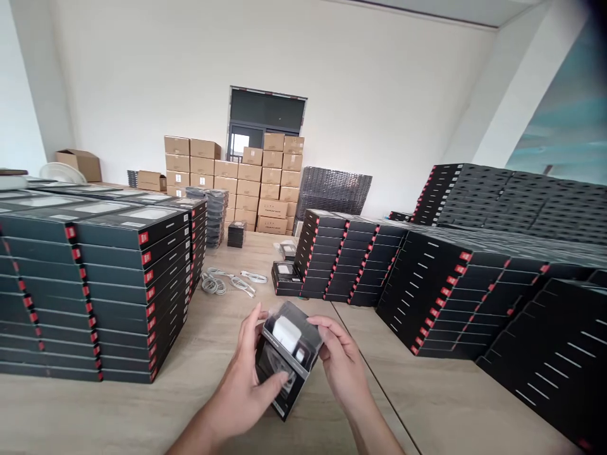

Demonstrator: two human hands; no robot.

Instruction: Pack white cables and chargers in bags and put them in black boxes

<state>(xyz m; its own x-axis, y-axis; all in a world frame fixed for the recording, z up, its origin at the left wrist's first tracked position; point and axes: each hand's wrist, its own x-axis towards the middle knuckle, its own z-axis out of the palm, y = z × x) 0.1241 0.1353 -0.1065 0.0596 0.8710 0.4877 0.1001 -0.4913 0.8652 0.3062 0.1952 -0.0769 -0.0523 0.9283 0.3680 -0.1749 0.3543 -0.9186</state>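
Observation:
Both hands hold one small black box [287, 354] with a clear plastic tray and a white charger inside, a little above the wooden table [203, 354]. My left hand [244, 379] grips the box from the left, thumb pressed on its front face. My right hand [341, 360] pinches the box's upper right edge with curled fingers. The box is tilted, its top end pointing away from me.
Tall stacks of flat black boxes with red tabs stand on the left [114, 291] and right [427, 284]. White coiled cables [227, 281] lie on the table further back. A short stack of open boxes [287, 278] sits mid-table. Brown cartons [246, 183] are piled by the far wall.

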